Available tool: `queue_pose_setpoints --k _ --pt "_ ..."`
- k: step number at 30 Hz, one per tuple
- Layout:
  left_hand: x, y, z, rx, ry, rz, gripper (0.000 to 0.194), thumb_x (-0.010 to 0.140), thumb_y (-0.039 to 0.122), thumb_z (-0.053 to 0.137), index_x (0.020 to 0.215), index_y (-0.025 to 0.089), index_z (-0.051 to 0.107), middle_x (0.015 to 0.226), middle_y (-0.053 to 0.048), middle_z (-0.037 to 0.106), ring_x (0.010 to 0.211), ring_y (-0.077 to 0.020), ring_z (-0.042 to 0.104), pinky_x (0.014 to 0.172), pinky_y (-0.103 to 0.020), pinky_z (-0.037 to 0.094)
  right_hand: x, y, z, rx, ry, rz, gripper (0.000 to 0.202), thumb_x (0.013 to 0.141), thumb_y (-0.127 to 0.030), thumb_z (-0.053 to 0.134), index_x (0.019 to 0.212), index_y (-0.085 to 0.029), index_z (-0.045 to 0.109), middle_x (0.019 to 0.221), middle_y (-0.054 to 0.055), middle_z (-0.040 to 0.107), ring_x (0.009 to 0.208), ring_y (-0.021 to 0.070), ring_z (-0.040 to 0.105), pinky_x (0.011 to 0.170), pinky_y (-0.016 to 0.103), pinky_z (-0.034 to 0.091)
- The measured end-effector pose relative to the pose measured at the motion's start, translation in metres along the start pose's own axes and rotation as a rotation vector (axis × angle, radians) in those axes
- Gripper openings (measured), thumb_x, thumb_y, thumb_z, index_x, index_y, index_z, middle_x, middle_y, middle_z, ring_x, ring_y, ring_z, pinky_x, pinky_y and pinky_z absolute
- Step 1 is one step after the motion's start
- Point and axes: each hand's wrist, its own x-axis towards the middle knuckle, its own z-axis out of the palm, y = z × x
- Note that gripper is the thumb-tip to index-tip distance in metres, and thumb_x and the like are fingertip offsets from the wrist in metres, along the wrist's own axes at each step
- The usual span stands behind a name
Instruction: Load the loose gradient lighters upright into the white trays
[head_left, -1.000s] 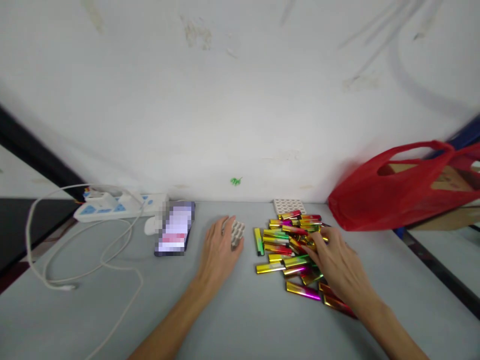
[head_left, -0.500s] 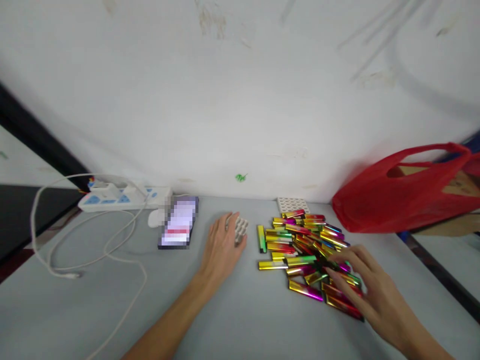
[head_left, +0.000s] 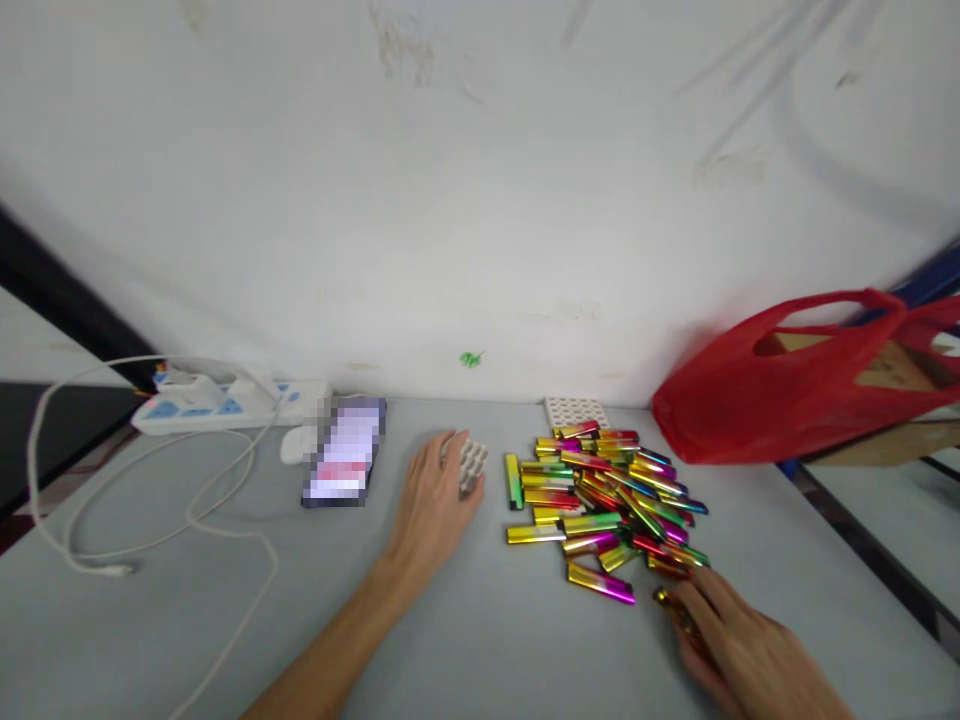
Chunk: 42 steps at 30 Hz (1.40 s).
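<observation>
My left hand [head_left: 431, 500] is closed around a small white tray with rows of holes [head_left: 472, 460], which rests on the grey table. Part of that tray is hidden by the fingers. My right hand [head_left: 750, 645], low on the right, has its fingers wrapped round a shiny gold lighter [head_left: 681, 614]; whether more than one is in the grip cannot be made out. Between the hands lies a loose pile of metallic lighters [head_left: 592, 490] in gold, red, green, purple and blue. One yellow-green lighter [head_left: 513, 481] lies at the pile's left edge.
Behind the pile, a second white holed tray [head_left: 576, 411] lies near the wall. A red plastic bag [head_left: 772, 390] stands at the back right. On the left are a phone [head_left: 346, 452], a white power strip [head_left: 300, 402] and a looping white cable [head_left: 225, 535].
My right hand has moved from the right side of the pile toward the table's front and closed on a lighter. My left hand stays on the tray. The view has shifted slightly.
</observation>
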Motion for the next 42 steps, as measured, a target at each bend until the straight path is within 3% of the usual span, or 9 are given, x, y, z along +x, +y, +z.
queue_pose_setpoints --k 4,8,12,16,23,28,34,38,42 --pt "-0.001 0.001 0.001 -0.002 0.007 -0.005 0.057 0.097 0.018 0.072 0.150 0.023 0.051 0.143 -0.016 0.064 0.130 -0.0396 0.065 0.113 -0.060 0.056 0.020 0.000 -0.004 -0.053 0.119 0.032 0.026 0.117 -0.034 0.037 0.104 -0.025 0.058 0.086 0.004 0.068 0.052 0.0187 0.074 0.041 0.027 0.056" --pt "-0.002 0.002 0.000 -0.007 -0.003 -0.013 0.057 0.097 0.019 0.074 0.150 0.022 0.053 0.144 -0.016 0.064 0.134 -0.0388 0.064 0.115 -0.058 0.055 0.057 0.022 -0.011 -0.146 0.173 0.148 0.045 0.119 -0.053 0.028 0.092 -0.025 0.049 0.080 0.000 0.057 0.043 0.0148 0.062 0.035 0.028 0.041" --pt "-0.002 0.001 0.000 -0.004 -0.006 -0.013 0.058 0.098 0.018 0.074 0.151 0.022 0.052 0.145 -0.017 0.063 0.135 -0.0390 0.064 0.115 -0.058 0.055 0.103 0.051 -0.001 -0.187 0.138 0.227 0.049 0.118 -0.056 0.027 0.095 -0.022 0.055 0.087 0.006 0.062 0.053 0.0208 0.063 0.042 0.032 0.038" --pt "-0.003 0.001 0.001 0.006 0.007 -0.014 0.060 0.097 0.017 0.075 0.151 0.023 0.052 0.146 -0.017 0.063 0.134 -0.0394 0.065 0.114 -0.058 0.056 0.138 0.064 0.018 -0.153 0.039 0.217 0.049 0.119 -0.052 0.030 0.101 -0.021 0.063 0.093 0.010 0.071 0.066 0.0254 0.071 0.048 0.033 0.038" --pt "-0.003 0.006 -0.002 0.060 -0.009 -0.031 0.060 0.096 0.020 0.076 0.151 0.023 0.052 0.144 -0.016 0.064 0.133 -0.0388 0.065 0.113 -0.056 0.056 0.151 0.059 0.032 0.000 -0.040 0.254 0.043 0.116 -0.055 0.043 0.108 -0.022 0.069 0.106 0.011 0.081 0.082 0.0286 0.079 0.060 0.035 0.047" --pt "-0.004 0.011 -0.008 0.155 0.009 -0.084 0.059 0.098 0.026 0.075 0.152 0.018 0.052 0.137 -0.021 0.064 0.124 -0.0442 0.065 0.102 -0.061 0.059 0.153 0.057 0.026 0.130 -0.012 0.305 0.041 0.113 -0.057 0.050 0.098 -0.025 0.070 0.086 0.006 0.082 0.074 0.0285 0.078 0.061 0.035 0.044" --pt "-0.003 0.013 -0.011 0.214 -0.005 -0.086 0.057 0.098 0.028 0.077 0.148 0.014 0.055 0.129 -0.021 0.067 0.118 -0.0441 0.065 0.098 -0.058 0.060 0.157 0.040 0.002 0.300 0.175 0.414 0.041 0.111 -0.056 0.054 0.094 -0.023 0.070 0.072 0.003 0.072 0.059 0.0233 0.066 0.058 0.034 0.042" --pt "-0.002 0.012 -0.011 0.226 -0.012 -0.087 0.056 0.098 0.030 0.076 0.148 0.016 0.055 0.126 -0.019 0.068 0.117 -0.0437 0.064 0.099 -0.058 0.059 0.167 0.022 -0.037 0.481 0.321 0.404 0.033 0.113 -0.047 0.055 0.095 -0.023 0.069 0.079 0.002 0.069 0.070 0.0200 0.065 0.063 0.032 0.048" --pt "-0.002 0.010 -0.010 0.235 -0.003 -0.076 0.057 0.097 0.030 0.078 0.148 0.018 0.055 0.125 -0.018 0.068 0.116 -0.0429 0.064 0.098 -0.058 0.058 0.181 0.026 -0.078 0.608 0.548 0.289 0.034 0.117 -0.041 0.043 0.109 -0.021 0.069 0.095 0.007 0.070 0.076 0.0190 0.065 0.063 0.032 0.052"
